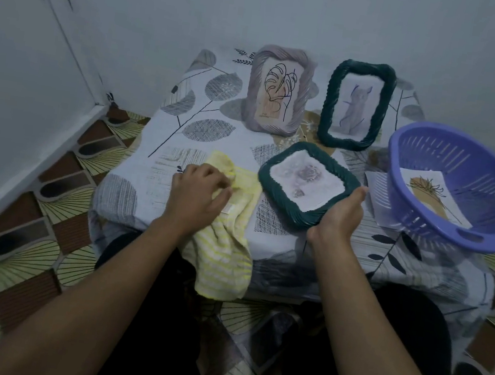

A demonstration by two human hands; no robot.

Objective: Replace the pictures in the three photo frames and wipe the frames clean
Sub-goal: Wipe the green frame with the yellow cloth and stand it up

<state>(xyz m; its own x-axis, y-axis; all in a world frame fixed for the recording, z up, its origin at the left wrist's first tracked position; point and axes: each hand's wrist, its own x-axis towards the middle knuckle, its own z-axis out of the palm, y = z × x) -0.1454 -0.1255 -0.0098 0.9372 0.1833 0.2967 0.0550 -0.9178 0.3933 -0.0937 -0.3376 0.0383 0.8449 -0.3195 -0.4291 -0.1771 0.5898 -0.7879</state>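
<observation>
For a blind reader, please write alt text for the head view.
Over a table, a person holds a green photo frame in the right hand and grips a yellow towel with the left hand. Behind stand a grey frame and a second green frame; a purple basket sits to the right.

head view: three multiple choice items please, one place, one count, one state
1. Where is the loose feather picture? A in the purple basket B on the floor C on the wall
2. How many frames are dark green? A one B two C three
3. The held frame in the right hand is A upright B tilted C face down
A: it lies inside the basket. B: the held frame and one standing frame are green, the mauve frame is not. B: the hand holds it slanted, picture up.
</observation>
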